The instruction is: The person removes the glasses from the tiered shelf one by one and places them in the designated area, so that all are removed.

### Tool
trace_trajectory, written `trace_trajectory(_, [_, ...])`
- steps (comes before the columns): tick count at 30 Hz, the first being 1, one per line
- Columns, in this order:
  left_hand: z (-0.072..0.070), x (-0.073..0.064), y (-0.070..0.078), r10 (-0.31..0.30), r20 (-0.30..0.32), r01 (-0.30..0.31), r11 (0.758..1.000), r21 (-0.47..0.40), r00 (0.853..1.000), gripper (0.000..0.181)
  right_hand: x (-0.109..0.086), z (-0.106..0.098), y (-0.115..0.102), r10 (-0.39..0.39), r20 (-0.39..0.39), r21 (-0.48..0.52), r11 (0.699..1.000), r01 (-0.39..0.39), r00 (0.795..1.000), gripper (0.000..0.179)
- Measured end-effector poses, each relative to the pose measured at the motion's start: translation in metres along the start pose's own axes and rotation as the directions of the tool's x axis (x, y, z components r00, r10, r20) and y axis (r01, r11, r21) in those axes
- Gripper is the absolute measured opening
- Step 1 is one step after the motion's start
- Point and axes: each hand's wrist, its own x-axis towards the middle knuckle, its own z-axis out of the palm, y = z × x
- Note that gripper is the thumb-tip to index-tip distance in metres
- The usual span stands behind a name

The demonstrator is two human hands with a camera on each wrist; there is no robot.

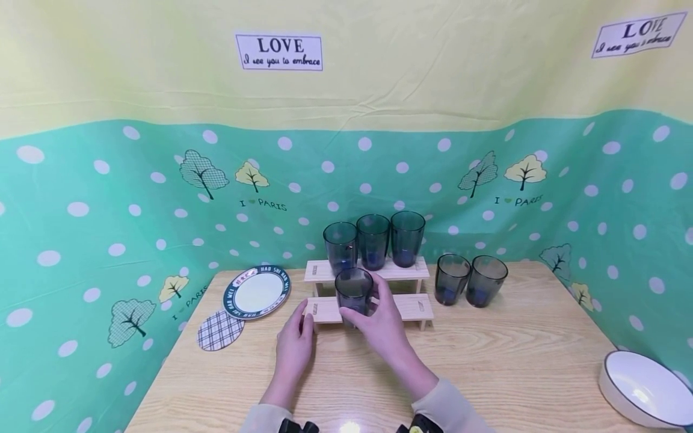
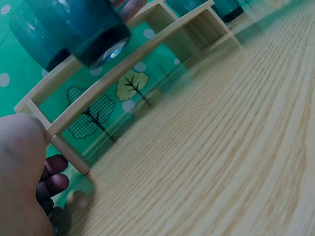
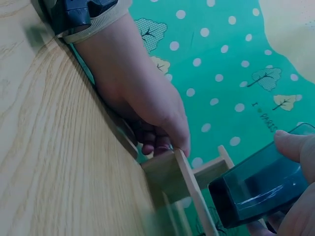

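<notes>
The right hand (image 1: 383, 322) holds a smoky grey, tapered see-through tumbler (image 1: 353, 285), thumb on its near side and fingers round its right and far side, over the middle of the lower, pale wooden shelf (image 1: 408, 307). The left hand (image 1: 294, 347) grips that shelf's left end, thumb at the corner and fingers curled in beside the leg. Behind, three dark, tapered see-through tumblers (image 1: 373, 242) stand upright in a row on the higher, pale wooden shelf (image 1: 408, 270); two smoky grey tumblers (image 1: 452, 279) stand to the right on the light wood-grain table (image 1: 487, 361). The held tumbler looks slightly raised, its base near the front edge; whether it touches the wood cannot be told for sure. If it were set down that far forward, part of the base might overhang and the tumbler could tip toward the near side. Smooth walls could slip in the one-sided grasp. Pushing it too far back might knock the far row's left tumbler, and a tug from the left hand could shift the shelf beneath it.
</notes>
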Motion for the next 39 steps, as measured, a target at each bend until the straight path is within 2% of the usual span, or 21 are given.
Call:
trace_trajectory(12, [0.0, 0.0, 0.0, 0.002, 0.007, -0.003, 1.0, 0.009, 1.0, 0.05, -0.009, -0.055, -0.001, 0.058, -0.016, -0.092, 0.994, -0.059, 0.998, 0.096])
trace_trajectory(23, [0.0, 0.001, -0.002, 0.0, 0.007, 0.0, 1.0, 0.007, 1.0, 0.05, -0.015, -0.107, 0.004, 0.052, -0.043, -0.147, 0.987, -0.058, 0.998, 0.101])
trace_trajectory(29, [0.001, 0.001, -0.003, 0.003, 0.004, -0.003, 1.0, -0.004, 1.0, 0.05, -0.013, -0.134, 0.008, 0.051, -0.083, -0.207, 0.976, -0.067, 0.995, 0.103])
trace_trajectory(39, [0.001, 0.002, -0.003, 0.009, 0.007, -0.009, 1.0, -0.004, 1.0, 0.05, -0.018, -0.17, 0.01, 0.058, -0.148, -0.244, 0.965, -0.093, 0.987, 0.105])
